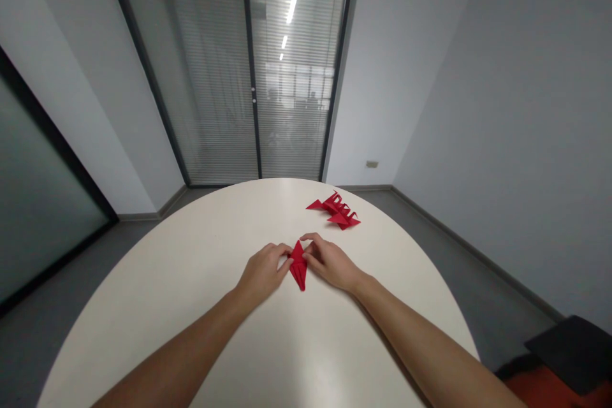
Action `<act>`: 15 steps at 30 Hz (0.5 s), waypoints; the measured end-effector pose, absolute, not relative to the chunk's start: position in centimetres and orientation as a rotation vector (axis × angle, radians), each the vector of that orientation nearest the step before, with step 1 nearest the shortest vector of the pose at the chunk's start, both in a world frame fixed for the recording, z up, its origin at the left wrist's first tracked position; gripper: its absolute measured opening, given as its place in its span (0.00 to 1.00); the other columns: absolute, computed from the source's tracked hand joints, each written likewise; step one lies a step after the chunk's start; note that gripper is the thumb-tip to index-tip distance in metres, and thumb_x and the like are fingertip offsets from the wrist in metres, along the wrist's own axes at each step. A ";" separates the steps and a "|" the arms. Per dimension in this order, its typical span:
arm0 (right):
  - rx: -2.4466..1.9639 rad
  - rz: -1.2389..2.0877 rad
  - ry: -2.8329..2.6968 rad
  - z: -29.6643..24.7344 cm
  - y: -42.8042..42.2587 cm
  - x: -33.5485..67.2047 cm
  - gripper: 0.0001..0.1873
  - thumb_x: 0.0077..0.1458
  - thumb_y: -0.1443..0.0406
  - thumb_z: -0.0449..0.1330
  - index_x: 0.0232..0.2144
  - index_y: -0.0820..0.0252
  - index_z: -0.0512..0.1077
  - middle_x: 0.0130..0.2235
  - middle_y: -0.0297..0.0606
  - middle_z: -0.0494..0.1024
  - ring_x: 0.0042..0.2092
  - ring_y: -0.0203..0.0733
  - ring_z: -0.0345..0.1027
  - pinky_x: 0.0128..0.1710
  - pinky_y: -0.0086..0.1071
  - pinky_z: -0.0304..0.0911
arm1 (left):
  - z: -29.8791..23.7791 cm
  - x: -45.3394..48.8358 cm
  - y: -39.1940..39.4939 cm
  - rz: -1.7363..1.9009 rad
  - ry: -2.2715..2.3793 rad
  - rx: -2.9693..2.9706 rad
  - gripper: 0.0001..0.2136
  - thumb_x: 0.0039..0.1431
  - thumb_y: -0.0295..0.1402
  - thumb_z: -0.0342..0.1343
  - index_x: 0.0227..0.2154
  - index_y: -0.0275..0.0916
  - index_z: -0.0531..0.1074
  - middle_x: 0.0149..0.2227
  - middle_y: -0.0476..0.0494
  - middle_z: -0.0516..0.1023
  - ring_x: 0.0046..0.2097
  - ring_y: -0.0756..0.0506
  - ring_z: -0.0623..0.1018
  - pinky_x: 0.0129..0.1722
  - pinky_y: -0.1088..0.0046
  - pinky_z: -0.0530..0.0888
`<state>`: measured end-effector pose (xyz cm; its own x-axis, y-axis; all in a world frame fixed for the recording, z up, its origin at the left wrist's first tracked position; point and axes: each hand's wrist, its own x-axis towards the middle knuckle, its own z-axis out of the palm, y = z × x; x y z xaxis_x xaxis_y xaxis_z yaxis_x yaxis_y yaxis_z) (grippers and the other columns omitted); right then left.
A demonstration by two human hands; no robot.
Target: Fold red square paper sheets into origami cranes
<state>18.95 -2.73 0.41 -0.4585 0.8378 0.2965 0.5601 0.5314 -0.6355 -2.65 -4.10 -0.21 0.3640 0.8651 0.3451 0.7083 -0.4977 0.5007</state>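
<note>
A small folded red paper piece (299,266) lies on the white round table (201,268), pointed end toward me. My left hand (262,269) pinches its left edge with curled fingers. My right hand (329,260) presses its right edge, fingertips bent onto the paper. Both hands rest on the tabletop on either side of the piece.
A cluster of finished red folded paper figures (336,210) lies farther back on the table, right of centre. Beyond the table stand glass doors with blinds (253,70). A dark and orange seat (564,363) shows at the lower right.
</note>
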 end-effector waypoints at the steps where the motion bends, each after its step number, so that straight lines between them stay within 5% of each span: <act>1: -1.132 0.611 -2.178 0.4 -2.7 18.9 0.18 0.63 0.67 0.55 0.55 0.55 0.63 0.36 0.34 0.78 0.36 0.40 0.70 0.36 0.31 0.61 | -0.4 -2.7 -4.0 0.867 1.385 2.336 0.09 0.64 0.29 0.55 0.46 0.43 0.74 0.45 0.44 0.80 0.47 0.43 0.78 0.49 0.65 0.73; 7: -1.133 0.535 -2.187 0.2 -2.6 18.5 0.18 0.61 0.69 0.56 0.54 0.55 0.63 0.37 0.34 0.76 0.36 0.40 0.69 0.37 0.31 0.62 | -0.9 -2.6 -3.7 0.916 1.372 2.281 0.18 0.63 0.27 0.56 0.55 0.42 0.67 0.50 0.41 0.78 0.50 0.43 0.78 0.51 0.64 0.74; 15: -0.980 0.382 -2.308 0.2 -2.4 18.7 0.11 0.61 0.72 0.57 0.42 0.56 0.76 0.44 0.40 0.76 0.47 0.43 0.69 0.49 0.36 0.65 | -0.2 -2.6 -3.9 0.834 1.330 2.479 0.07 0.63 0.27 0.56 0.40 0.41 0.77 0.44 0.45 0.81 0.49 0.42 0.76 0.51 0.63 0.73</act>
